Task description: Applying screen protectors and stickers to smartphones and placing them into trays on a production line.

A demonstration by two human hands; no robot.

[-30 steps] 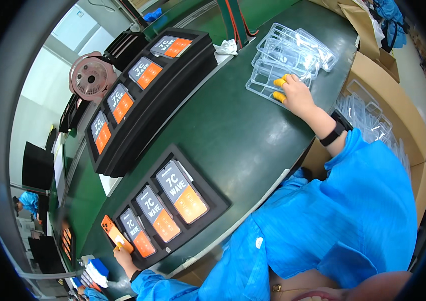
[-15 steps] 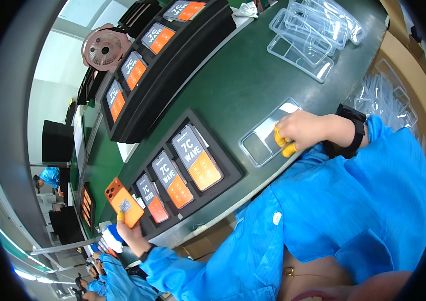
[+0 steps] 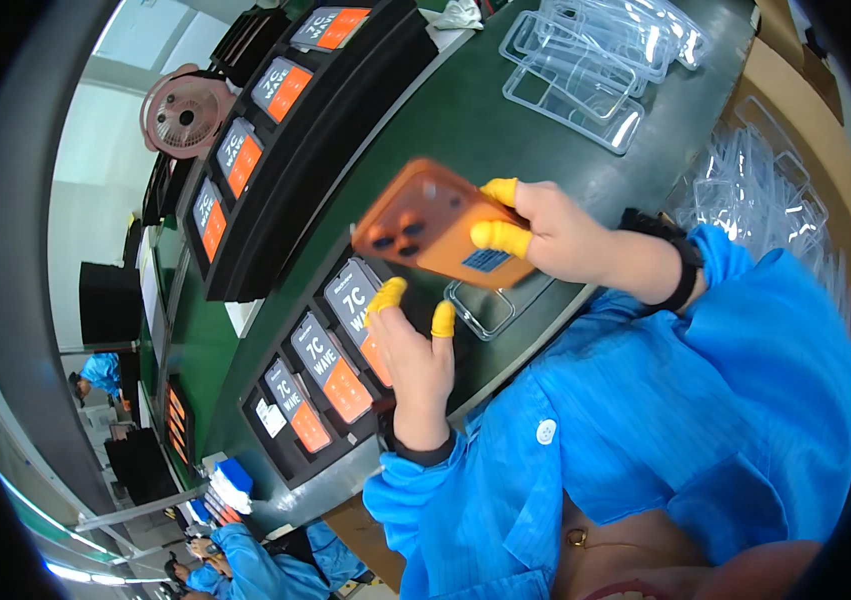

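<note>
An orange phone [image 3: 435, 225], with a cluster of dark camera lenses and a small label on its back, is raised above the green table. My right hand [image 3: 565, 240] is shut on one end of it, with yellow finger cots on the thumb and finger. Below the phone, my left hand [image 3: 410, 350] is open, fingers apart and holding nothing, also with yellow cots. A clear plastic frame [image 3: 485, 310] lies on the table near the front edge, partly hidden by the phone. Left of it, three grey-and-orange-faced phones [image 3: 330, 370] sit in a black tray [image 3: 277, 455].
Stacked black trays [image 3: 315, 165] with similar phones stand at the far left, a pink fan [image 3: 185, 113] behind them. Clear plastic frames [image 3: 595, 75] are piled at the back. More fill a cardboard box [image 3: 780, 85] at the right. Co-workers [image 3: 260, 560] sit at the lower left.
The orange phone has gone from my left hand to my right and moved right. My right hand has left the clear plastic frame and risen. My left hand has moved right and opened.
</note>
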